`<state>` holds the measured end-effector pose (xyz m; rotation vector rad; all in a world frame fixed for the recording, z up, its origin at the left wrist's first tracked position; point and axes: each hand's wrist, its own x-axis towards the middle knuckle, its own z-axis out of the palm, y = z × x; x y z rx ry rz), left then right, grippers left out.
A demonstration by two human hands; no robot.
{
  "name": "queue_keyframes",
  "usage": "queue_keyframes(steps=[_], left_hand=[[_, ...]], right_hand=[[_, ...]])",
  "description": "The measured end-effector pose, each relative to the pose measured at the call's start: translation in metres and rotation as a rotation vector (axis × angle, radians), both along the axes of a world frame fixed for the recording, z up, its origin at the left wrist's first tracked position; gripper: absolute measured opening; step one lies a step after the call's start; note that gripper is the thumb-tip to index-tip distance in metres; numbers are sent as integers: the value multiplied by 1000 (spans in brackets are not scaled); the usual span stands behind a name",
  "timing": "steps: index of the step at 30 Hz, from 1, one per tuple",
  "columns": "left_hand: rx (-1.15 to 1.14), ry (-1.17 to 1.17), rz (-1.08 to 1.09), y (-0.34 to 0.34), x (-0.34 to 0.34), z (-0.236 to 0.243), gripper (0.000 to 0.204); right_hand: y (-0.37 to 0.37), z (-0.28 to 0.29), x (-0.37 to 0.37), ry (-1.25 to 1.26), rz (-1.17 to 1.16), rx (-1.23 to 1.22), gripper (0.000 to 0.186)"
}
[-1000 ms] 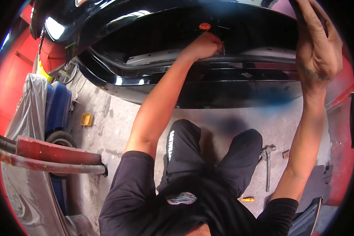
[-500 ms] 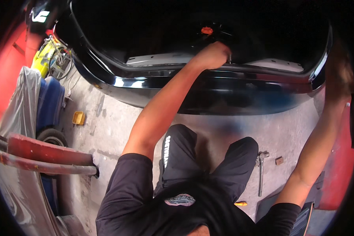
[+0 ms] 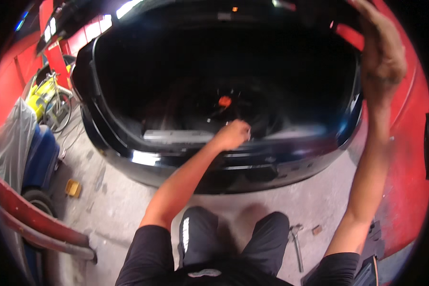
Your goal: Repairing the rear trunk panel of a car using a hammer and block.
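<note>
Head view: the left hand (image 3: 233, 135), blurred, bends at the rear rim of the glossy black car trunk (image 3: 271, 156); whether its grip closes on anything, I cannot tell. Beyond it, in the dark well, sits a rounded orange knob (image 3: 225, 101). The right hand (image 3: 383, 62), grip wide, fingers stretched, rises near the curved lid (image 3: 176, 18). A slim-shafted metal tool (image 3: 298, 252) lies on stained concrete (image 3: 124, 205).

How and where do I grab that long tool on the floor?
Probably grab the tool's handle midway, from above with the right hand: the handle looks thin and straight, lying on the floor beside the right leg, the tool's wider end toward the car.
</note>
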<state>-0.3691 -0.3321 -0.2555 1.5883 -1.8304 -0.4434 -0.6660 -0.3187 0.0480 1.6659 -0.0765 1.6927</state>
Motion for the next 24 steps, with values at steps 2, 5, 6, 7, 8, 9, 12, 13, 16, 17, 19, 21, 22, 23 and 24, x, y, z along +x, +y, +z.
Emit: queue_keyframes(steps=[2, 5, 6, 7, 8, 9, 12, 13, 16, 17, 19, 21, 22, 23, 24], left_hand=[[10, 30, 38, 8, -21, 13, 40], [-31, 31, 36, 10, -29, 22, 39], [-18, 20, 46, 10, -29, 23, 40], [-8, 6, 60, 8, -29, 26, 41], [-8, 1, 59, 5, -28, 26, 41], [-75, 10, 49, 2, -28, 23, 41], [-172, 140, 39, 0, -30, 28, 40], [-211, 270, 42, 3, -33, 34, 39], [-361, 554, -83, 9, -64, 73, 35], [-429, 582, -127, 22, -77, 99, 35], [-605, 669, -232, 51, -109, 159, 36], [-769, 717, -325, 71, -130, 205, 38], [-831, 705, -356, 75, -133, 223, 40], [-832, 705, -348, 73, -133, 234, 40], [-853, 702, -379, 68, -133, 242, 40]], right_hand=[[-6, 18, -26, 127, 27, 12, 29], [10, 20, -23, 105, -11, -1, 30], [12, 20, -23, 96, -15, 7, 30], [11, 20, -24, 84, -14, 12, 31], [9, 21, -24, 79, -16, 12, 31], [5, 22, -25, 91, -57, -32, 32], [24, 15, -11, 16, -132, -28, 28], [31, 12, -5, -62, -164, 12, 22], [13, 14, -10, -45, -41, -147, 26], [10, 12, -12, -48, -37, -142, 26], [7, 9, -14, -50, -69, -204, 25], [7, 6, -19, -41, -60, -197, 25], [8, 6, -18, -34, -49, -196, 25], [7, 6, -18, -31, -42, -193, 25], [6, 6, -17, -29, -43, -195, 25]])
